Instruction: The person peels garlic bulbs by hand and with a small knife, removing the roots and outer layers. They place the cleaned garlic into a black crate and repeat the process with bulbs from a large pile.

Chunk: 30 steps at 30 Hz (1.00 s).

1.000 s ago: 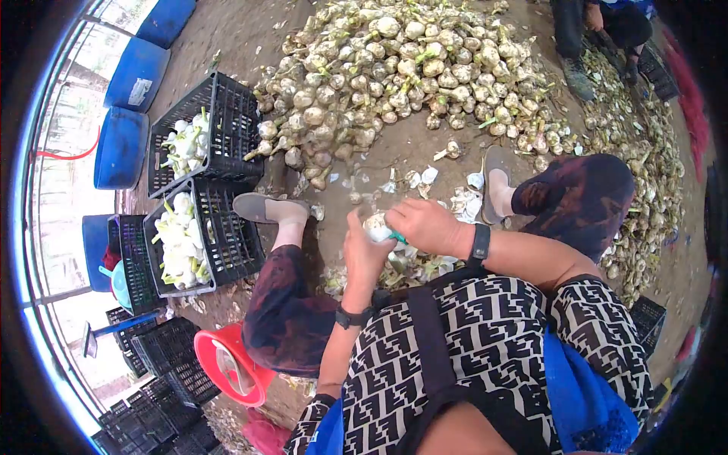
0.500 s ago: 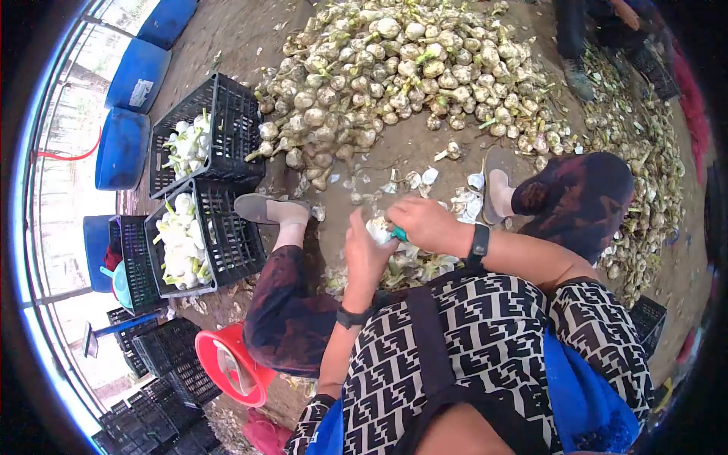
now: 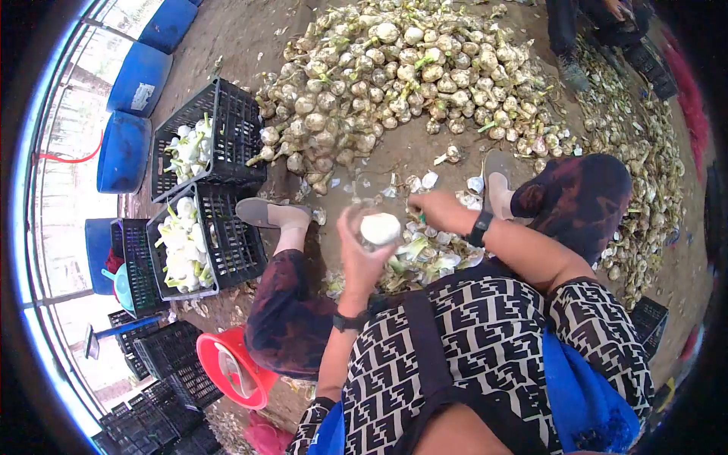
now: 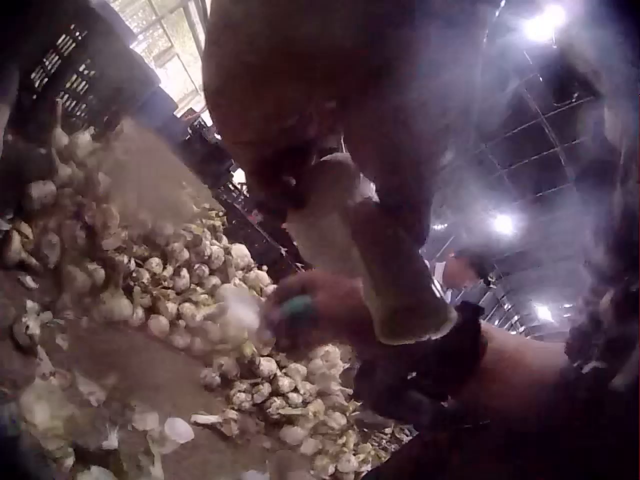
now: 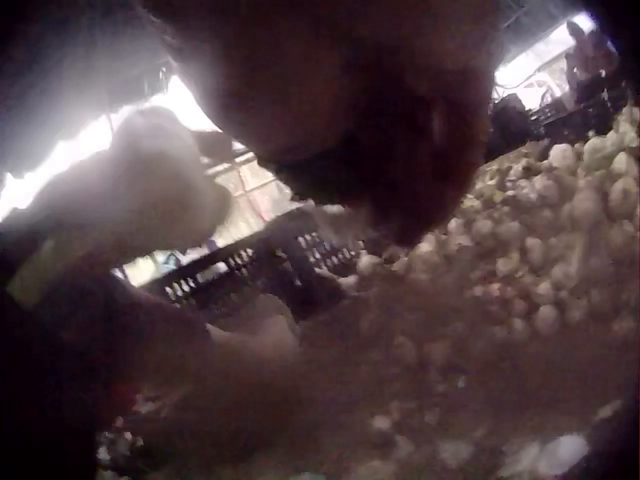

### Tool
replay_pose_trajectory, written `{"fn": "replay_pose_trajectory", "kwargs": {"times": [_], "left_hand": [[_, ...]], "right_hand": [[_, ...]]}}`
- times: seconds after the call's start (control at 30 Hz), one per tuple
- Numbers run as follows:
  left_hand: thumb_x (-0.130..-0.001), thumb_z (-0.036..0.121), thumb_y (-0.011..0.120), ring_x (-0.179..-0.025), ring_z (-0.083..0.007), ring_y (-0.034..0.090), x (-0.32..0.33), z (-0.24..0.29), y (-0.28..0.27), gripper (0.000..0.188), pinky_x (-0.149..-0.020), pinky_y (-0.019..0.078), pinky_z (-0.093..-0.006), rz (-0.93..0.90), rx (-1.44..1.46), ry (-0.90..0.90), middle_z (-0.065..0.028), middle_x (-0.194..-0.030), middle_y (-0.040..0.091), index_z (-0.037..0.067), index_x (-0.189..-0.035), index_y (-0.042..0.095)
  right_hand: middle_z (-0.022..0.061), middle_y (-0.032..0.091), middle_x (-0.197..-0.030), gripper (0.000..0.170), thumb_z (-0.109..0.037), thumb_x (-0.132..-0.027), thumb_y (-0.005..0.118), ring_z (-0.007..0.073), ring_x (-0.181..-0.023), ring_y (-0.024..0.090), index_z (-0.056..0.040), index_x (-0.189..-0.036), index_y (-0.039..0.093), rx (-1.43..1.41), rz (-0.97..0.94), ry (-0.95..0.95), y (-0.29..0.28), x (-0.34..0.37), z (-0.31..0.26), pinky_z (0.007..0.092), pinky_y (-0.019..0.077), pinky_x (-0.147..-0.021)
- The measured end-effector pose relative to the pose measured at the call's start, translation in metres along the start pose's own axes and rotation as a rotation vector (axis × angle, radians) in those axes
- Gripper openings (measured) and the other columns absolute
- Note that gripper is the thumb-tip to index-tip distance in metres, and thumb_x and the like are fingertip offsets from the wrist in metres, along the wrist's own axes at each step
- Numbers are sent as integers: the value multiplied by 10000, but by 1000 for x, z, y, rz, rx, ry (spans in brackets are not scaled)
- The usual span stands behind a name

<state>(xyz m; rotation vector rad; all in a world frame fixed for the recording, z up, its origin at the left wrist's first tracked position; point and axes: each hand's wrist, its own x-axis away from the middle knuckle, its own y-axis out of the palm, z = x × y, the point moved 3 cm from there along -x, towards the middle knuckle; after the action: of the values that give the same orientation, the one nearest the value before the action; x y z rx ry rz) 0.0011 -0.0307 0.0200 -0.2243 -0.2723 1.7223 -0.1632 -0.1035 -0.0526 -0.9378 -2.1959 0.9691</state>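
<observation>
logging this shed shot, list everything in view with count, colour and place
garlic bulb: one, white, in the left hand
green item: one, green, at the right hand, type unclear
garlic heap: one, dirty cream, on the ground ahead
peelings: many, whitish and green, below the hands
crates of white garlic: two, black, left side
blue bins: at least four, blue, far left
bucket: one, red, lower left
more crates: several, black, lower left
other person: one, dark trousers, top right
shoes: two, grey, on the ground
wristbands: two, black, on the wrists
</observation>
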Motion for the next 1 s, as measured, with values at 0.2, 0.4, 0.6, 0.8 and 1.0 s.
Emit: {"fn": "replay_pose_trajectory", "kwargs": {"times": [0.2, 0.4, 0.6, 0.8, 1.0], "left_hand": [[-846, 158, 550, -864, -219, 571, -35, -24, -78, 360, -691, 507, -311, 449, 1150, -281, -106, -1049, 553, 17, -1160, 445], [-872, 328, 490, -986, -313, 540, -47, -17, -212, 506, -854, 471, -399, 589, 1494, 221, -242, -1143, 506, -106, -1127, 435], [-874, 128, 503, -938, -212, 564, -51, -67, -63, 177, -824, 475, -331, 351, 1273, -509, -110, -984, 600, 15, -998, 560], [-878, 110, 483, -1039, -230, 509, -49, -57, 2, 286, -857, 439, -340, 57, 985, -716, -106, -1053, 537, 18, -1145, 444], [-877, 116, 479, -976, -234, 515, -36, -91, 10, 303, -845, 427, -336, 178, 930, -794, -103, -1028, 530, 27, -1162, 424]], "right_hand": [[196, 611, -811, 188, -126, -735, 506, 358, -777, 596, -40, -862, 615, 30, -397, -130, 55, 15, 2, 442, 465, -659], [211, 606, -826, 179, -109, -722, 513, 359, -776, 598, -30, -858, 599, 110, -340, 160, 99, -19, 89, 447, 466, -666], [186, 517, -1102, 380, -77, -720, 500, 339, -1047, 489, -43, -1098, 489, 454, 208, 224, 61, -68, 159, 393, 441, -811], [156, 552, -1094, 342, -111, -741, 517, 302, -1030, 520, -49, -1076, 536, 404, -131, 495, 62, -78, 184, 384, 429, -838], [202, 595, -963, 408, -232, -699, 631, 323, -872, 583, 12, -1016, 546, -296, -295, 385, 111, -76, 102, 395, 463, -758]]}}
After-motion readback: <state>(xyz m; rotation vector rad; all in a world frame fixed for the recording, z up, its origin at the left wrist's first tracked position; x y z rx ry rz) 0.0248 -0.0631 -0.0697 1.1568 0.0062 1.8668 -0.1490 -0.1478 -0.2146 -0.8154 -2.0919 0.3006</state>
